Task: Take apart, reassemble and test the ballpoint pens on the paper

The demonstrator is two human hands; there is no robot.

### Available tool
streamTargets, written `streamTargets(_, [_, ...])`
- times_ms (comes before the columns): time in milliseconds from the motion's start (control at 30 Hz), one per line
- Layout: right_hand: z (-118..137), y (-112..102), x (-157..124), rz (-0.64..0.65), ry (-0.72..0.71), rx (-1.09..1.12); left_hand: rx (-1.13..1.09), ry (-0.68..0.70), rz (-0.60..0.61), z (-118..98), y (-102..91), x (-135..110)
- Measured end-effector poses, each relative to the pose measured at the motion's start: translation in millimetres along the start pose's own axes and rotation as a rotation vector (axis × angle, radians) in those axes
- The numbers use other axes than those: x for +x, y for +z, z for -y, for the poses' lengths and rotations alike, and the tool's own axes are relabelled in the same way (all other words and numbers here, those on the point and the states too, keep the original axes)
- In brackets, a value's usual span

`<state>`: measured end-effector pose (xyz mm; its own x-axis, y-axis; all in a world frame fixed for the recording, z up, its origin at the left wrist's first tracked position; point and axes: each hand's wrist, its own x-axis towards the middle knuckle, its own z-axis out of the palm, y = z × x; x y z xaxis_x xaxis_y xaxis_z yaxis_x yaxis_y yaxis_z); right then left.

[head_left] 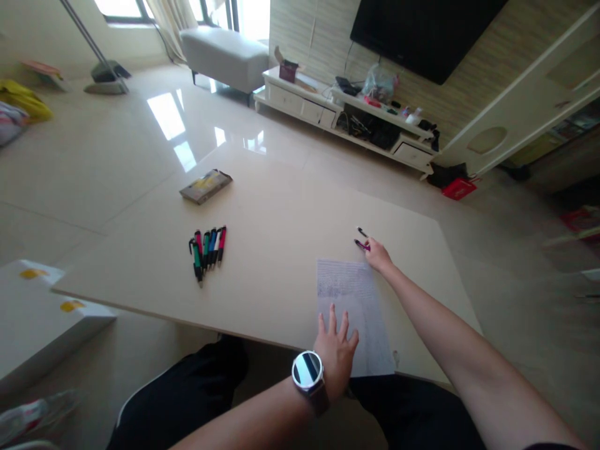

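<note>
My left hand, with a watch on its wrist, lies flat with fingers spread on a written sheet of paper near the table's front edge. My right hand reaches past the sheet's far right corner, and its fingers are closed round a purple pen. A second dark pen lies just beyond it on the table. Several pens in green, red and blue lie side by side in a row at the table's left.
A small flat book lies at the far left of the beige table. A white box stands on the floor at left. A TV stand and grey bench are at the back.
</note>
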<state>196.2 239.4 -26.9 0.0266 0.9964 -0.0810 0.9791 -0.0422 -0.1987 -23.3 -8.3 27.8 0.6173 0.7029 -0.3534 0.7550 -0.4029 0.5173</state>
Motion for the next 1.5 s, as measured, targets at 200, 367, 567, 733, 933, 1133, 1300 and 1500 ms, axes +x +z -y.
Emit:
streamTargets(200, [19,-9,3,-0.091,-0.058,-0.144,-0.037,0.006,0.041,9,7.0,4])
streamTargets(367, [46,-11,-44,-0.101,-0.204,-0.15,-0.025,-0.001,0.019,23,13.0,6])
streamTargets(567, [29,-1,-159,0.191,-0.459,0.03,0.09,-0.122,-0.088,47,-13.9,-3])
streamTargets(733, [-3,11,-199,0.238,-0.45,-0.128,0.079,-0.325,-0.246,100,-65.9,-37])
streamTargets(933, [23,0,-190,0.063,-0.474,-0.022,0.062,-0.854,-0.377,203,-100.6,-95])
streamTargets(1133, [56,2,-196,0.004,-0.48,0.145,-0.127,-1.078,-0.359,260,-90.7,-111])
streamTargets(1300, [42,17,-185,0.018,-0.447,0.109,-0.126,-1.103,-0.345,265,-82.0,-103])
streamTargets(1500, [28,32,-183,0.147,-0.423,0.076,-0.146,-1.1,-0.337,264,-86.9,-101])
